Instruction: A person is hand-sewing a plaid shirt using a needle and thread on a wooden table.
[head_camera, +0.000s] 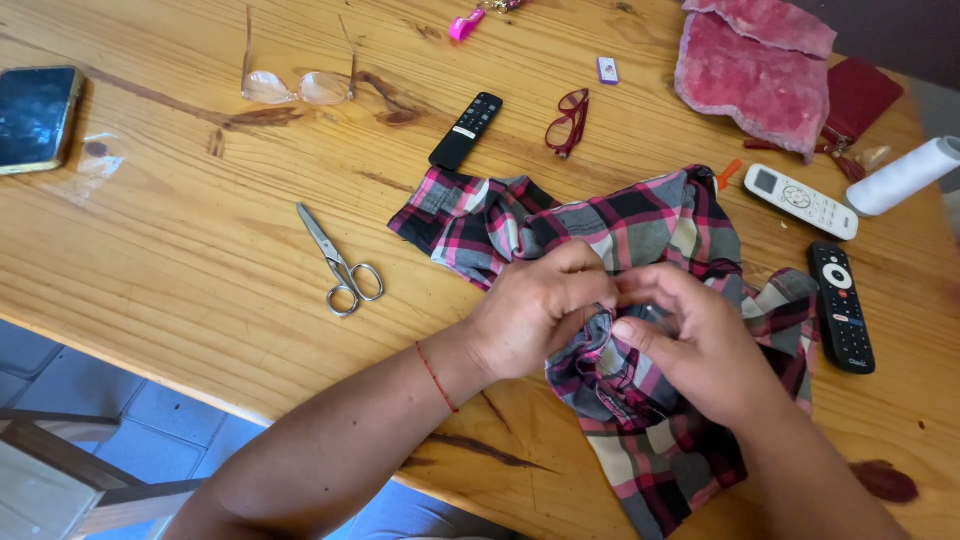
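A pink, black and grey plaid shirt (640, 225) lies bunched on the wooden table (180, 240). My left hand (535, 310) and my right hand (695, 345) meet over its middle, both pinching a fold of the cloth between fingers and thumbs. A thin red string circles my left wrist. Whatever small item the fingertips may hold is hidden by the fingers.
Steel scissors (340, 262) lie left of the shirt. Behind are a black remote (466, 130), red glasses (568, 120), clear glasses (295, 85), a phone (35, 115) and pink fabric (755, 65). At right are a white remote (802, 201), black remote (841, 306) and white thread spool (905, 175).
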